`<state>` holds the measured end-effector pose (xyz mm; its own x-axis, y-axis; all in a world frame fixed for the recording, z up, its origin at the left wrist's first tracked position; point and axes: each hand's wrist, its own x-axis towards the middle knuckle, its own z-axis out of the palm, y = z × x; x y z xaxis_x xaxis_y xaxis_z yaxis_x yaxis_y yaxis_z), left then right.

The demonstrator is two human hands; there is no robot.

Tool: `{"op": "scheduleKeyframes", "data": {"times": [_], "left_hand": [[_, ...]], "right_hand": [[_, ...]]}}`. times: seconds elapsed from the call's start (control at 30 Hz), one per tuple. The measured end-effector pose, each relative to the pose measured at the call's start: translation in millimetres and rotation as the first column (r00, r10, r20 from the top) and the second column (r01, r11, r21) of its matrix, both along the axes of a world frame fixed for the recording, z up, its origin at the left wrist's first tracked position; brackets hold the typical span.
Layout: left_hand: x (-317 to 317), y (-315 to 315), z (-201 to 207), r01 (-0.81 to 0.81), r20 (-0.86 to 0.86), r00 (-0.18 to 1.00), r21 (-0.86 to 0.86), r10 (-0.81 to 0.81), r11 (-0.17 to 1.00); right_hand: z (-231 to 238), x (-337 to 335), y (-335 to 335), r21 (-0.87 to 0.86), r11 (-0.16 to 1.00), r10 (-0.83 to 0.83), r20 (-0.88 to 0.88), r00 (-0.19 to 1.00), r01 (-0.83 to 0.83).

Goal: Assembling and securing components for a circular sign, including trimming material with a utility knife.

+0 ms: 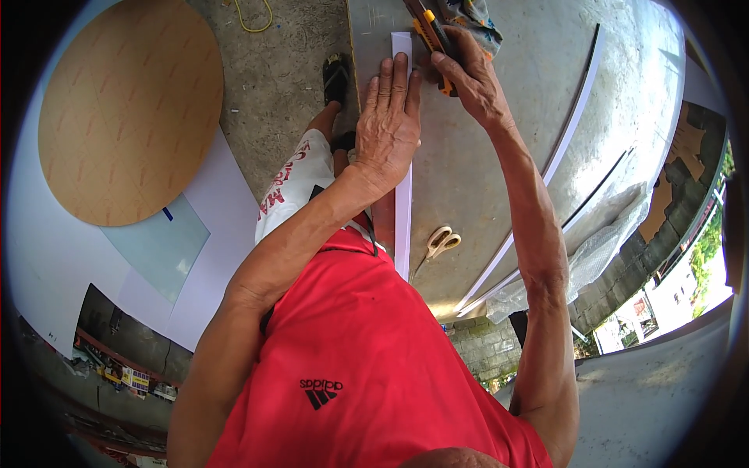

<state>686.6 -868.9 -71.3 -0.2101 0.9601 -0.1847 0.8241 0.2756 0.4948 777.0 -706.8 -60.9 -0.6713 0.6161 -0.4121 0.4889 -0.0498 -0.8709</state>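
Note:
A long white strip [402,222] lies along the near edge of the grey metal worktable [476,179]. My left hand [388,129] rests flat on it, fingers stretched out and pointing away from me. In my right hand [472,78], just right of the strip's far end, is an orange and black utility knife [434,37]. Its fingers wrap round the knife, held a little above the table as far as I can tell. A pair of scissors [442,242] with cream handles lies on the table beside the strip. Behind the knife is a crumpled patterned cloth [476,17].
Further right, long thin strips [573,117] lie across the table, with clear plastic wrap [601,246] along its edge. To the left, a large brown disc [129,109] rests on white sheets [211,257]. A yellow cord [253,28] lies on the concrete floor [292,86].

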Motion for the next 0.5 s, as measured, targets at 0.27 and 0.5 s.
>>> {"op": "scheduleKeyframes", "data": {"times": [0.27,0.5], "left_hand": [[3.6,6.0,0.0,-0.017,-0.066,0.998,-0.018,0.016,1.000],[2.2,4.3,2.9,0.035,-0.078,0.996,0.019,-0.033,0.999]], "right_hand": [[2.0,-7.4,9.9,0.140,0.985,0.096,0.029,0.995,-0.099],[-3.5,64.0,-47.4,0.799,0.595,-0.311,0.329,0.892,-0.087]]}}
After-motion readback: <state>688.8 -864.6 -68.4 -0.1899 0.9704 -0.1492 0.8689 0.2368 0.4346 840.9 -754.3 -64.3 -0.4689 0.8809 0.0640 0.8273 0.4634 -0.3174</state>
